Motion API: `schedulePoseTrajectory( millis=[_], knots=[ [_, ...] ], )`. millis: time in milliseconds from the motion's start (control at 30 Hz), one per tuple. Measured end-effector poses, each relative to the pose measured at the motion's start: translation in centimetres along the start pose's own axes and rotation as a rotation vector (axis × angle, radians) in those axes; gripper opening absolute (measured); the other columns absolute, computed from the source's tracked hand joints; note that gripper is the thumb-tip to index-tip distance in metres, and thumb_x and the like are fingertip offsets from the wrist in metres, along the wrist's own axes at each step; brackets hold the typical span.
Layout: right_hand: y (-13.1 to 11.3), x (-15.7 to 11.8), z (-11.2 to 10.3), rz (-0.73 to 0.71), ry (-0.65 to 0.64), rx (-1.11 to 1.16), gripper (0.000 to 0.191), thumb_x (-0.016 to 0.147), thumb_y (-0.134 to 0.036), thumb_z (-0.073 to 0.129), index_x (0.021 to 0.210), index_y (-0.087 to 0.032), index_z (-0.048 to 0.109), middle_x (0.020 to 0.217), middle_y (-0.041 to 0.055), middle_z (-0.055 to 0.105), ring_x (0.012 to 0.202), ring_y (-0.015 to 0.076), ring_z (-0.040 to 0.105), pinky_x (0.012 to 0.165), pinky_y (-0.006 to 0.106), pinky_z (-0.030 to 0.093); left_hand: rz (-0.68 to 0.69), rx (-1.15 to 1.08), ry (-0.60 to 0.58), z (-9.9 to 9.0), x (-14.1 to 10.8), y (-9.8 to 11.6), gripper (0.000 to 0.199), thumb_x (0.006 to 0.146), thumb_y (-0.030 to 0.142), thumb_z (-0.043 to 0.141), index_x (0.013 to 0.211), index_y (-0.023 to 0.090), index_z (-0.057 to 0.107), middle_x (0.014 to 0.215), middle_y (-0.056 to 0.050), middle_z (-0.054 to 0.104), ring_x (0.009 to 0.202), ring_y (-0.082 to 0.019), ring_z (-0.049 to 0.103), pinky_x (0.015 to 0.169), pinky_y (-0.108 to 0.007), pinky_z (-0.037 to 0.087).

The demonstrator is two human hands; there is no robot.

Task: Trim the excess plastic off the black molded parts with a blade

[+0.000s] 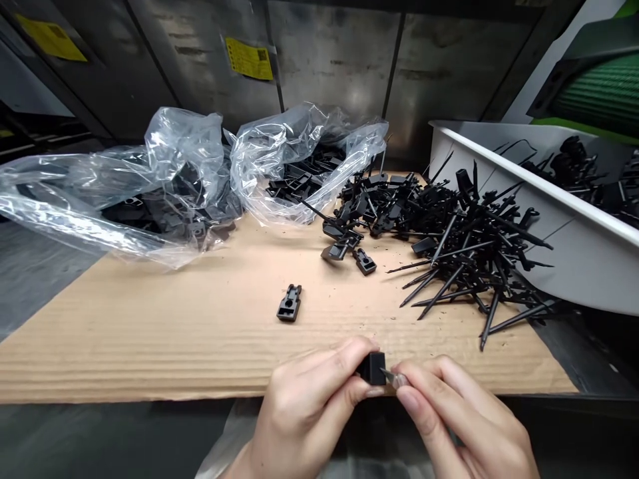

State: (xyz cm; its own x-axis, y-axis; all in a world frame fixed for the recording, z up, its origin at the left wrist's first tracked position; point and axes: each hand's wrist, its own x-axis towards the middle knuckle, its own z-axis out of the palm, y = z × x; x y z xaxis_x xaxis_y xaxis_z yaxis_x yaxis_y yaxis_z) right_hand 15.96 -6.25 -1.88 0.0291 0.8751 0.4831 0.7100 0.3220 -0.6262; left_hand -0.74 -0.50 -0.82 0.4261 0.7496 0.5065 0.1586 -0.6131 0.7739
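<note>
My left hand pinches a small black block-shaped part between thumb and fingers, just past the cardboard's front edge. Against the right face of that part rests the tip of a small pointed metal blade, which my right hand grips between thumb and forefinger. One loose black clip lies on the cardboard above my left hand. Another black clip lies farther back, beside a large heap of black parts with long thin stems.
Two clear plastic bags holding black parts stand at the back left and centre. At the right, a white bin holds more black parts. A metal wall with yellow labels rises behind.
</note>
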Motion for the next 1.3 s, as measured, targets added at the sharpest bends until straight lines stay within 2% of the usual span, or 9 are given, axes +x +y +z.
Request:
schedulePoseTrajectory(
  millis=[100,200,300,467,600,767,933,1133,1300],
  knots=[
    [0.7,0.4,-0.6,0.021,0.088,-0.163,0.016,0.084,-0.019,0.053,0.094,-0.019,0.065,0.076,0.0070,0.065,0.064,0.0174,0.062,0.057,0.026,0.046,-0.015,-0.037,-0.056,-0.1,0.1,0.1,0.026,0.084,0.010,0.057,0.107,0.021,0.060,0.090,-0.002,0.072,0.080,-0.015,0.069,0.070,-0.014,0.052],
    [0.9,0.9,-1.7,-0.008,0.062,-0.152,0.017,0.084,-0.017,0.052,0.097,-0.020,0.063,0.086,0.0062,0.068,0.074,0.0184,0.066,0.061,0.023,0.049,-0.023,-0.027,-0.049,-0.1,0.0,0.2,0.025,0.084,0.009,0.057,0.105,0.020,0.061,0.088,-0.002,0.072,0.080,-0.015,0.069,0.070,-0.013,0.052],
    [0.2,1.2,-2.1,0.017,-0.037,0.018,0.019,0.086,-0.015,0.047,0.099,-0.023,0.058,0.076,-0.0003,0.067,0.064,0.0125,0.064,0.059,0.017,0.049,-0.029,0.012,-0.023,0.1,0.1,0.2,0.026,0.083,0.008,0.057,0.105,0.021,0.061,0.090,-0.001,0.072,0.082,-0.014,0.068,0.073,-0.014,0.051],
    [-1.2,1.7,-0.8,0.157,-0.090,0.055,0.023,0.090,-0.023,0.039,0.073,-0.022,0.054,0.057,-0.0024,0.054,0.049,0.0101,0.054,0.046,0.019,0.041,-0.005,0.055,-0.029,0.0,0.1,0.1,0.034,0.083,0.004,0.053,0.112,0.020,0.058,0.100,-0.003,0.070,0.092,-0.014,0.066,0.081,-0.014,0.050],
    [-1.4,2.0,0.2,0.097,-0.033,0.002,0.019,0.089,-0.021,0.041,0.077,-0.022,0.055,0.057,-0.0026,0.053,0.051,0.0098,0.054,0.049,0.019,0.039,0.030,0.100,-0.028,0.1,0.0,-0.1,0.034,0.083,0.003,0.053,0.113,0.019,0.058,0.104,-0.005,0.069,0.096,-0.015,0.065,0.085,-0.016,0.049],
    [-1.1,1.8,0.6,0.037,-0.015,0.027,0.018,0.088,-0.017,0.042,0.080,-0.020,0.057,0.065,-0.0009,0.060,0.058,0.0109,0.058,0.055,0.021,0.041,0.070,0.122,-0.008,0.2,-0.2,-0.4,0.031,0.082,0.004,0.055,0.111,0.016,0.060,0.103,-0.004,0.070,0.095,-0.011,0.065,0.089,-0.010,0.044],
    [-0.7,1.5,0.6,-0.001,-0.001,0.027,0.017,0.087,-0.013,0.043,0.078,-0.020,0.055,0.063,-0.0015,0.056,0.057,0.0106,0.056,0.055,0.021,0.040,0.093,0.146,-0.002,0.4,0.0,-0.1,0.025,0.083,0.003,0.052,0.106,0.010,0.062,0.096,-0.007,0.071,0.090,-0.010,0.066,0.086,-0.007,0.044],
    [-0.8,1.6,-0.6,0.082,-0.181,0.202,0.022,0.088,-0.020,0.042,0.069,-0.020,0.053,0.056,-0.0036,0.050,0.050,0.0083,0.050,0.049,0.019,0.038,0.004,0.155,0.020,0.5,0.5,0.1,0.024,0.084,0.005,0.051,0.105,0.006,0.062,0.086,-0.006,0.072,0.078,-0.010,0.068,0.075,-0.005,0.047],
    [-0.9,1.6,-1.1,0.329,-0.124,0.314,0.031,0.090,-0.032,0.041,0.065,-0.021,0.055,0.053,-0.0037,0.048,0.047,0.0078,0.048,0.043,0.016,0.037,-0.017,0.133,-0.008,0.4,0.6,0.3,0.022,0.083,0.004,0.052,0.102,0.003,0.064,0.087,-0.008,0.073,0.077,-0.010,0.069,0.074,-0.004,0.046]
  ],
)
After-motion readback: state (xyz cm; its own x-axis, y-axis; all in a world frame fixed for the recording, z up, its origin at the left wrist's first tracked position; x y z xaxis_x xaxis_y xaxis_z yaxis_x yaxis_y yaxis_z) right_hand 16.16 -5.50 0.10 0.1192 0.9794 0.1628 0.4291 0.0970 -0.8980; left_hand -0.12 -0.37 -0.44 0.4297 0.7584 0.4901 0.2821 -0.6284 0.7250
